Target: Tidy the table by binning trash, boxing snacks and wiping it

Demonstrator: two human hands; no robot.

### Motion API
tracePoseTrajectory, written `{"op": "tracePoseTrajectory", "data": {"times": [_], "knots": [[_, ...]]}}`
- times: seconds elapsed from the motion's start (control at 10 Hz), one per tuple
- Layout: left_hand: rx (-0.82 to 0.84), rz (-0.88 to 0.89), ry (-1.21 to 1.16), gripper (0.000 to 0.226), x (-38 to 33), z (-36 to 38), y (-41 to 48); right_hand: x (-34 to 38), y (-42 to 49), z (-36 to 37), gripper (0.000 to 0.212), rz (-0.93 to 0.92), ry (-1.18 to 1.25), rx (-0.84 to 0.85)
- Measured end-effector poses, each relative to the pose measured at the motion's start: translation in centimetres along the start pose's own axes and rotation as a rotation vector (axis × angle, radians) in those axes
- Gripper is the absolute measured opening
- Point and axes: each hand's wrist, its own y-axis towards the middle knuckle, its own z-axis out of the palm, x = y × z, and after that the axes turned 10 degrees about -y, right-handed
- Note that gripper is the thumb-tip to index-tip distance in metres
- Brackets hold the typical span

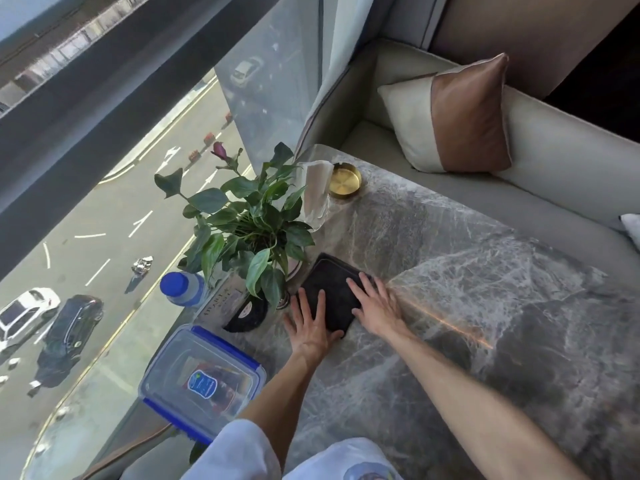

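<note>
Both arms out fwd, left hand (309, 327) & right hand (375, 306) flat, fingers spread, palms down.

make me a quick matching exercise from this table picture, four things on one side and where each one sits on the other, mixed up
Things:
1. gold dish
2. water bottle
3. black tray
4. lidded plastic box

Places:
A. under both hands
B. far corner of the table, by the sofa
C. nearest the person, at the window edge
D. left of the potted plant

Pairs: 1-B, 2-D, 3-A, 4-C
</note>
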Motion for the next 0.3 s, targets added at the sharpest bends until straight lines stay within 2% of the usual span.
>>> {"op": "tracePoseTrajectory", "data": {"times": [0.1, 0.2, 0.3], "knots": [[0.012, 0.042, 0.034, 0.093, 0.0, -0.8, -0.6, -0.4, -1.5, -1.4, 0.076, 0.020, 0.087, 0.052], [-0.070, 0.129, 0.066, 0.074, 0.6, -0.7, -2.0, -1.4, -4.6, -0.9, 0.066, 0.048, 0.191, -0.012], [-0.163, 0.224, 0.194, 0.053, 1.5, 0.2, -4.1, -2.4, -8.4, 1.2, 0.037, 0.128, 0.282, -0.223]]}}
